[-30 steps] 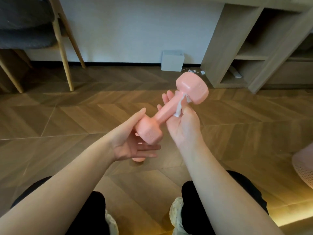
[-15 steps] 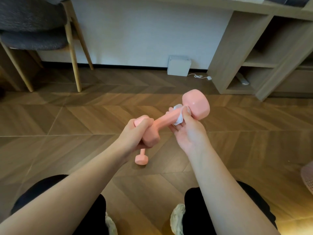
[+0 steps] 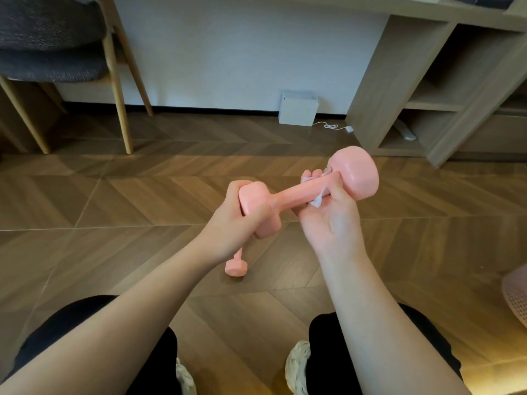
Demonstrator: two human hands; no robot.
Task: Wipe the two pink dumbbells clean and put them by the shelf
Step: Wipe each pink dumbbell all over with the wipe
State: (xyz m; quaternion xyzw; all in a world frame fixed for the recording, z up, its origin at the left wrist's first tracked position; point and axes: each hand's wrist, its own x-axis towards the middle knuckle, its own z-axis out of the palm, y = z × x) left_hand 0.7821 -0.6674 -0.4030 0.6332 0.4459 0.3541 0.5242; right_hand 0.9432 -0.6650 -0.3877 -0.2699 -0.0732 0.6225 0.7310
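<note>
My left hand [image 3: 228, 225] grips one head of a glossy pink dumbbell [image 3: 296, 192] above the wooden floor [image 3: 137, 201]. My right hand [image 3: 328, 220] curls a white wipe [image 3: 316, 200], perhaps tissue, round its bar. The second pink dumbbell [image 3: 235, 266] lies beneath.

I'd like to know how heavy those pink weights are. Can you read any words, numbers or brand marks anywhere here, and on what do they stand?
No text can be read anywhere.
On the held dumbbell, the far end shows plain pink with no number.
The dumbbell on the floor is partly hidden behind the left hand, and no marking is visible.
The white box by the wall has a blank face.
The white wipe is plain.
</note>
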